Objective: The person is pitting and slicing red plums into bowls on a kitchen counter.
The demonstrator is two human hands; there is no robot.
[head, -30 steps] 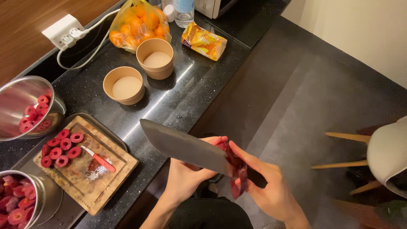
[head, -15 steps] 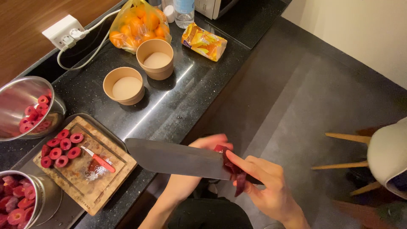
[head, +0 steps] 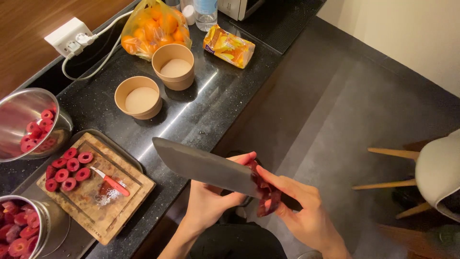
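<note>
Stuff you can't really make out here

The cleaver's (head: 206, 168) handle is buried under the right hand (head: 306, 216), and the dark red scraps (head: 266, 194) are too clumped to tell what they are. Both steel bowls (head: 24, 124) run off the left edge, the chair (head: 431, 172) is cut off right, and the bottle (head: 206, 12) loses its top.

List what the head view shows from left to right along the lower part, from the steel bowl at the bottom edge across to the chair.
Steel bowl of red fruit → wooden cutting board → left hand → right hand → chair.
</note>
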